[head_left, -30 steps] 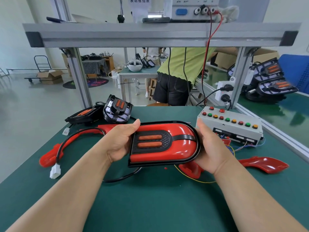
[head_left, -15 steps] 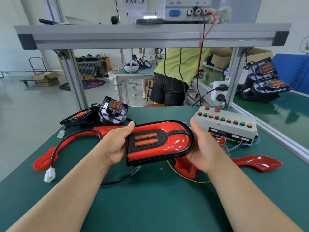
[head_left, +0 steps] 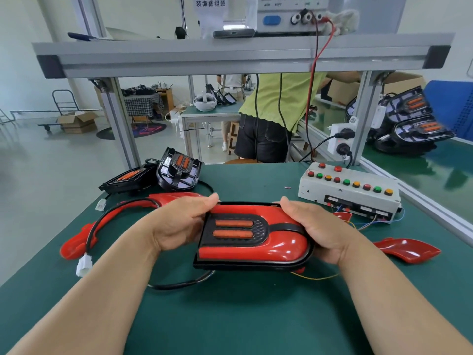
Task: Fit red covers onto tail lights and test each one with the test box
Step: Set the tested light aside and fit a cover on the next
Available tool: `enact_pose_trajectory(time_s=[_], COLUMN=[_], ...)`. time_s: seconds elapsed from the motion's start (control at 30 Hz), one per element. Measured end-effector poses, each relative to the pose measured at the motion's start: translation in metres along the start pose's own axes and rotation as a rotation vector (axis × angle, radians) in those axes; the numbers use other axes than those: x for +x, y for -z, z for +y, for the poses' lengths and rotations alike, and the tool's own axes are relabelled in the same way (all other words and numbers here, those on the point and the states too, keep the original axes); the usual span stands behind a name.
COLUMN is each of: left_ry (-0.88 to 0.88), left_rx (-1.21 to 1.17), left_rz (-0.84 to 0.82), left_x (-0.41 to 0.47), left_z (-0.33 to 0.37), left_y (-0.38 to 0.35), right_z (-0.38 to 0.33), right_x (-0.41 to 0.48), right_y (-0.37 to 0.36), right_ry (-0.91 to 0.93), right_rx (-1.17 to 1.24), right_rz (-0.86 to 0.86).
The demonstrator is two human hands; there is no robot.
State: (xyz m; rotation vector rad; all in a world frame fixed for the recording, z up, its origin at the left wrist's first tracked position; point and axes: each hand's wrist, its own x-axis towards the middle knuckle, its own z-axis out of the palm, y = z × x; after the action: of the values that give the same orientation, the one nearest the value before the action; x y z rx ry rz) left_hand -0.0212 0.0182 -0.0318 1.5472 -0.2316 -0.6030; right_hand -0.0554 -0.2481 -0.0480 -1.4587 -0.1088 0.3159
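Now the tail light (head_left: 234, 229), mid-frame, is gripped by the left hand (head_left: 179, 224) and right hand (head_left: 320, 231); its red cover (head_left: 284, 245) should be pressed down evenly all round.

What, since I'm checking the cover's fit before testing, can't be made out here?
All in the head view:
- Tail light: underside hidden by its own body.
- Its end edges: covered by the left hand and right hand.
- Test box: socket labels too small.
- Power supply: display cut off by the top edge.
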Motion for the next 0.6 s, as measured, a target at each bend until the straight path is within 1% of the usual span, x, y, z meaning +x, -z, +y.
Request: enact_pose_trajectory(time_s=[0.03, 0.07, 0.13, 0.17, 0.2, 0.23, 0.27, 0.3, 0.33, 0.37, 0.4, 0.43, 0.5, 0.6], left_ry=[-0.045, -0.089, -0.150, -0.123, -0.053, 0.056, 0.176, 0.301, 0.407, 0.474, 0.497, 0.457, 0.306, 0.032], left_rx=[0.059, 0.114, 0.290, 0.468, 0.690, 0.888, 1.024, 1.106, 1.172, 1.236, 1.275, 1.255, 1.100, 0.917], left_rz=[0.098, 0.238, 0.595, 0.785, 0.932, 1.014, 1.033, 0.988, 0.898, 0.803, 0.741, 0.749, 0.871, 1.039], left_x=[-0.002, -0.005, -0.011, -0.012, -0.014, -0.015, -0.015, -0.012, -0.009, -0.007, -0.005, -0.006, -0.009, -0.018], left_z=[0.004, 0.008, 0.013, 0.013, 0.012, 0.010, 0.007, 0.003, -0.001, -0.004, -0.005, -0.004, 0.002, 0.017], left_y=[0.003, 0.008, 0.025, 0.036, 0.047, 0.055, 0.060, 0.063, 0.063, 0.062, 0.063, 0.063, 0.066, 0.062], right_z=[0.000, -0.002, -0.004, -0.004, -0.004, -0.004, -0.004, -0.004, -0.005, -0.005, -0.006, -0.007, -0.008, -0.009], right_x=[0.000, -0.001, -0.002, -0.001, -0.001, -0.001, 0.000, 0.000, -0.001, -0.001, -0.002, -0.003, -0.004, -0.006], right_y=[0.000, 0.000, 0.001, 0.003, 0.004, 0.004, 0.004, 0.004, 0.004, 0.003, 0.003, 0.003, 0.003, -0.001], right_ry=[0.009, 0.010, 0.012, 0.013, 0.015, 0.016, 0.017, 0.018, 0.019, 0.017, 0.016, 0.016, 0.021, 0.022], right_rx=[0.025, 0.056, 0.127, 0.168, 0.209, 0.241, 0.259, 0.264, 0.270, 0.282, 0.300, 0.320, 0.330, 0.214], right_rz=[0.013, 0.023, 0.038, 0.049, 0.062, 0.073, 0.079, 0.081, 0.083, 0.081, 0.075, 0.069, 0.060, 0.045])
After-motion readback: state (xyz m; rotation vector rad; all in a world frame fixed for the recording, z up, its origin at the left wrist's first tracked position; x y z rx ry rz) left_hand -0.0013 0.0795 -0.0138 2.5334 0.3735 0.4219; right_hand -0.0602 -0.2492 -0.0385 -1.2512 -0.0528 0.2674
